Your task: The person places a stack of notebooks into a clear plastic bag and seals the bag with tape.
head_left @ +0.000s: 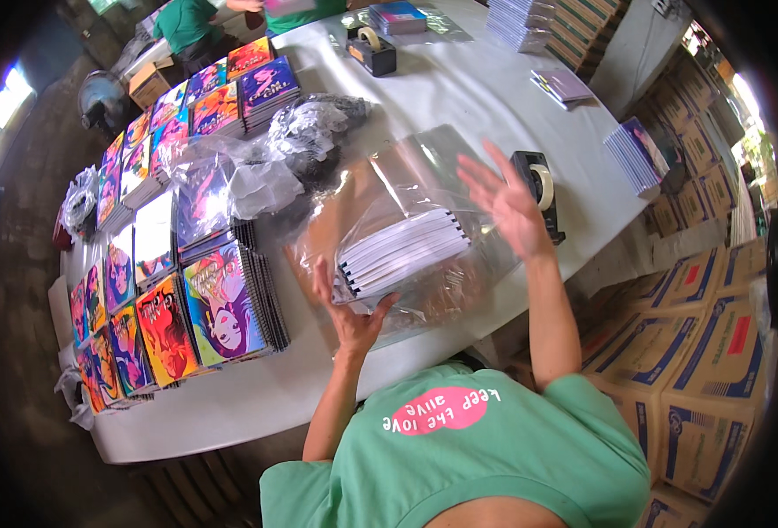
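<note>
In front of me a stack of spiral-bound notebooks [406, 251] lies with its white page edges toward me, inside a clear plastic bag [468, 295]. My left hand [354, 321] is at the stack's near left corner, thumb and fingers spread, touching the plastic. Raised over the bag's right side, my right hand [512, 207] has its fingers apart and holds nothing. Just beyond it stands a black tape dispenser [538, 195] with a roll of pale tape. Under the notebooks lie more clear bags over a brown sheet [340, 211].
Colourful notebook stacks [230, 304] crowd the table's left side, beside crumpled plastic [305, 132]. A second tape dispenser [371, 53] and more notebooks [635, 158] stand farther off. Cartons [697, 352] are piled at the right. People in green [186, 26] are across the table.
</note>
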`<state>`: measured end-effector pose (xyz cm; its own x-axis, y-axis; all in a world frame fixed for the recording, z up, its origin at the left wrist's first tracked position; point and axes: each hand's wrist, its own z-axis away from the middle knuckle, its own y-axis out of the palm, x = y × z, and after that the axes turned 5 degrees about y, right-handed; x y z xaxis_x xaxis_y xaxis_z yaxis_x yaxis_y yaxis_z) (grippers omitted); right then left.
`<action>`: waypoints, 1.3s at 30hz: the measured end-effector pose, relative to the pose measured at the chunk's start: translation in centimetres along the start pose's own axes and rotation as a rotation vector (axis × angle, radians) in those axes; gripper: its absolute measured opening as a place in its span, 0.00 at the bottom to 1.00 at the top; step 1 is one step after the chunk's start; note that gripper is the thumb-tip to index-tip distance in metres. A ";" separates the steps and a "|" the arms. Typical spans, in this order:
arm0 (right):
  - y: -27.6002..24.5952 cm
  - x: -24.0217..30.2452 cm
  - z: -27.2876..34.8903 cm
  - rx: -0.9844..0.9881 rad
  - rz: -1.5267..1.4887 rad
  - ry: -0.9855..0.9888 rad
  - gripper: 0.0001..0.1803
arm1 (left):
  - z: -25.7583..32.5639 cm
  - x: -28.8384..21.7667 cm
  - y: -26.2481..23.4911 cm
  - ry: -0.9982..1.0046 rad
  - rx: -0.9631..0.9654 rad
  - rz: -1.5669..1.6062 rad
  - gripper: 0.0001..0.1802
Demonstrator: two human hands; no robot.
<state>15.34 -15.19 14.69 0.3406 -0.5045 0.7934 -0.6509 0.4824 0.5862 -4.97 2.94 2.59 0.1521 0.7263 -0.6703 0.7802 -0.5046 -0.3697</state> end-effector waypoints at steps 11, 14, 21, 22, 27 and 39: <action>1.9 7.4 -3.9 -0.291 0.820 -0.212 0.21 | -5.4 -3.0 -4.7 0.397 0.244 -0.192 0.27; -3.9 1.7 1.8 0.030 0.915 -0.133 0.29 | -7.0 -2.7 -5.2 0.436 0.430 -0.210 0.33; 0.4 -2.7 4.5 0.131 1.636 -0.207 0.41 | -10.9 -5.2 -5.8 0.408 0.954 -0.300 0.47; -0.1 -2.3 4.4 0.146 1.620 -0.171 0.42 | -11.2 -5.3 -5.8 0.390 0.961 -0.272 0.47; 4.3 -3.1 3.8 0.220 1.816 -0.163 0.37 | -12.3 -5.9 -5.9 0.358 1.018 -0.187 0.52; 2.5 1.6 -0.9 0.457 0.962 0.048 0.45 | -11.9 -5.7 -5.7 0.412 1.025 -0.220 0.47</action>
<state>14.84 -14.15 17.59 -0.4322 -0.0205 0.9015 -0.8499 0.3434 -0.3997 -3.03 7.25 16.16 0.4092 0.8498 -0.3323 -0.0232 -0.3544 -0.9348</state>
